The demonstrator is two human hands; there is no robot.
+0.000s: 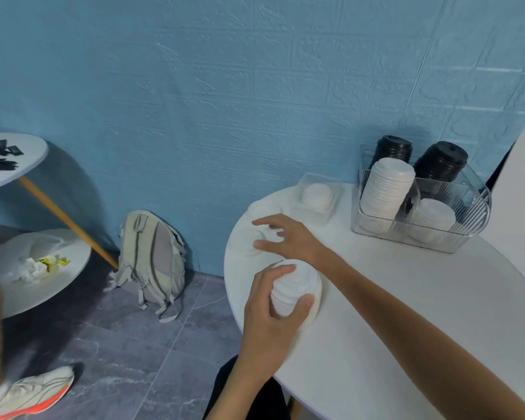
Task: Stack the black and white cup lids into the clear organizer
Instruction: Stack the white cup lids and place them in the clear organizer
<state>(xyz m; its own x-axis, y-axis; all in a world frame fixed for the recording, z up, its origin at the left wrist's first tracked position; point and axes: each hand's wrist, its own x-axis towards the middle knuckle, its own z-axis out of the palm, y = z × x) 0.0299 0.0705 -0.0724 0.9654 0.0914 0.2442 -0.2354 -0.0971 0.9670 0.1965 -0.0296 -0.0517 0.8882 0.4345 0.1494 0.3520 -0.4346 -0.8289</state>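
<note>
My left hand (270, 316) grips a stack of white lids (297, 286) at the left edge of the white round table (406, 313). My right hand (288, 237) reaches over it with fingers spread, hovering above loose white lids (262, 212) near the table's far left rim. The clear organizer (470, 213) stands at the back right. It holds two stacks of black lids (440, 160) behind and two stacks of white lids (385, 189) in front.
A small clear tray (308, 180) with a short stack of white lids sits left of the organizer. On the floor a grey backpack (152, 256) leans on the blue wall. A two-tier side table (28, 268) stands at left. Another person's leg and shoe (28, 392) show bottom left.
</note>
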